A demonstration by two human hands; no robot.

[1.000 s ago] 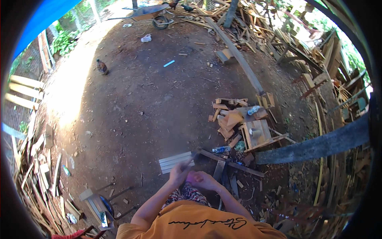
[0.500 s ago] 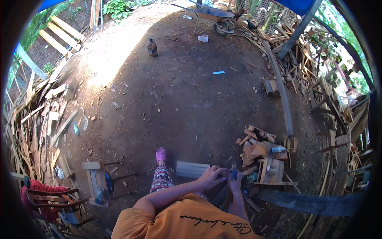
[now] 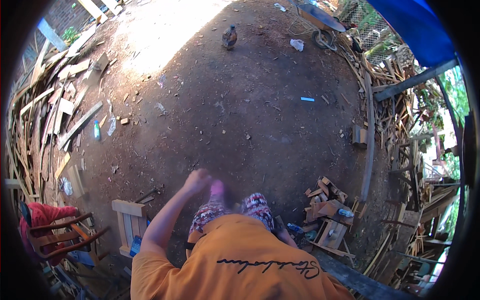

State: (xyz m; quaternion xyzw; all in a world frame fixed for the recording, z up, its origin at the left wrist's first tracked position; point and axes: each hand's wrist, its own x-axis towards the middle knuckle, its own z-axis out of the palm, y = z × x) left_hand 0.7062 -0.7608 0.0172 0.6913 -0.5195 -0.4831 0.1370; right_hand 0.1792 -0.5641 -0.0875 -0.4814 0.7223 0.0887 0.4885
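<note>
Ahead of the shirt (image 3: 240, 250), I see the left hand (image 3: 198, 180) near the shoe (image 3: 217, 189), too blurred to tell its grip; the right hand, grip included, I can't make out.

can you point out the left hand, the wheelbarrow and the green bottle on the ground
Left hand (image 3: 198, 180): head view, on the middle of the hand
Wheelbarrow (image 3: 317, 19): head view, on the outer wall of its tray
Green bottle (image 3: 97, 130): head view, on the middle of its body
</note>
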